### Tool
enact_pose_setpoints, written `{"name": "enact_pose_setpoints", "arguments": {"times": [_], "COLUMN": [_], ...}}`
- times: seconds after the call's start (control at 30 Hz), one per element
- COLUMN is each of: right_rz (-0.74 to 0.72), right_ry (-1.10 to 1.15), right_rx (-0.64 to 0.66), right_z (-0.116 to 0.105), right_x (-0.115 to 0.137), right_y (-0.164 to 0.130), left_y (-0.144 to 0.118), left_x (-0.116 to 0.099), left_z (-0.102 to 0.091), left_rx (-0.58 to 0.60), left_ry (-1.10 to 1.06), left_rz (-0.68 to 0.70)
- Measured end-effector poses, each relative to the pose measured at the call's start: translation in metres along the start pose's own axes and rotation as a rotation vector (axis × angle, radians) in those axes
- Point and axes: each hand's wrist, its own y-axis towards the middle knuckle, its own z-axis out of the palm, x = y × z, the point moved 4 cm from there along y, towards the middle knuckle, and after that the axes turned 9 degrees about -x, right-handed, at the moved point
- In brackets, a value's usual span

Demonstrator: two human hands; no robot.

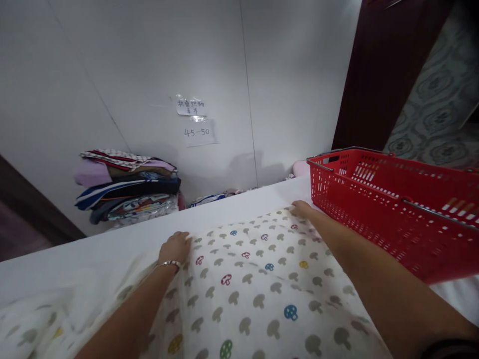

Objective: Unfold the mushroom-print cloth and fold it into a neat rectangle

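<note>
A white cloth printed with small grey and coloured mushrooms (254, 284) lies spread on a white table (123, 244). My left hand (175, 248), with a thin bracelet at the wrist, grips the cloth's far left corner. At the far right corner my right hand (301, 208) pinches the cloth's edge, close beside the red basket. Both arms stretch forward over the cloth.
A red plastic basket (392, 214) with metal handles stands on the table at the right. A stack of folded clothes (127, 192) lies against the white wall behind the table. Two paper notes (196, 122) are taped to the wall. A dark door frame (377, 75) rises at the right.
</note>
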Motion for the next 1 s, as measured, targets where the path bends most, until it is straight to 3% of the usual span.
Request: {"name": "enact_pose_setpoints", "arguments": {"times": [0.13,0.23,0.27,0.33,0.43,0.53,0.63,0.7,0.87,1.0], "right_rz": [-0.012,-0.135,-0.196,-0.381,-0.593,-0.784,-0.871,-0.891,-0.909,-0.814], "right_ry": [0.043,0.099,0.110,0.106,0.080,0.090,0.150,0.186,0.229,0.130], "right_rx": [-0.009,-0.065,-0.075,-0.095,-0.047,0.092,0.162,0.176,0.141,0.089], "right_z": [-0.023,-0.050,-0.056,-0.062,-0.054,-0.038,-0.035,-0.039,-0.047,-0.043], "right_x": [0.020,0.052,0.065,0.094,0.128,0.142,0.138,0.133,0.121,0.109], "right_y": [-0.016,-0.059,-0.082,-0.140,-0.235,-0.310,-0.344,-0.350,-0.346,-0.337], "left_y": [-0.018,-0.060,-0.080,-0.129,-0.207,-0.265,-0.297,-0.307,-0.309,-0.309], "left_x": [-0.051,-0.102,-0.117,-0.150,-0.187,-0.196,-0.190,-0.186,-0.186,-0.187], "left_z": [-0.021,-0.038,-0.041,-0.045,-0.052,-0.050,-0.033,-0.024,-0.017,-0.016], "left_rx": [-0.113,-0.055,0.020,0.285,0.652,0.720,0.657,0.600,0.494,0.451], "left_ry": [-0.348,-0.766,-0.917,-1.259,-1.747,-1.984,-2.001,-1.998,-2.016,-2.006], "left_rz": [0.159,0.112,0.027,-0.130,-0.347,-0.532,-0.759,-0.828,-0.763,-0.758]}}
